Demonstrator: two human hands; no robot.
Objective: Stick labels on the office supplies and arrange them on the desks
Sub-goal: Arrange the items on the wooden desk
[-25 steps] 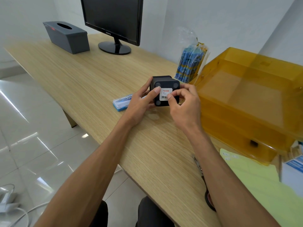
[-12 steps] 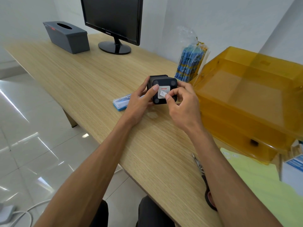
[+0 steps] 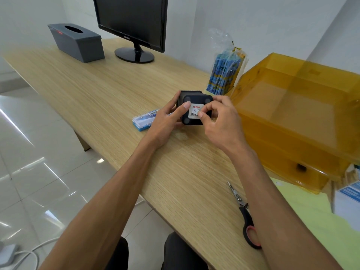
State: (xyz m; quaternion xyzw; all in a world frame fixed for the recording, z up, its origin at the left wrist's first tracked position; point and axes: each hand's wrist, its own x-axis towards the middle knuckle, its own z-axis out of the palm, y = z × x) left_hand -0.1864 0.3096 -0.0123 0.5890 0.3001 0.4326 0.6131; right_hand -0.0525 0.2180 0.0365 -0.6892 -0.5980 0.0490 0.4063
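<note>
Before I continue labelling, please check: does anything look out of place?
Nothing spilled or damaged. The left hand holds the black holder base-forward while the right hand pinches its white label. Only the scissors lie near the desk's front edge, by the right forearm.

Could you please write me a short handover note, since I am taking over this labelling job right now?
Left grip holds the black holder over the desk, its base turned toward the person.
Right grip pinches the white label on that base at its right edge.
Done, it seems: the blue case beside the left grip bears a barcode sticker.
Left: likely press this label flat, then arrange the supplies.
</note>
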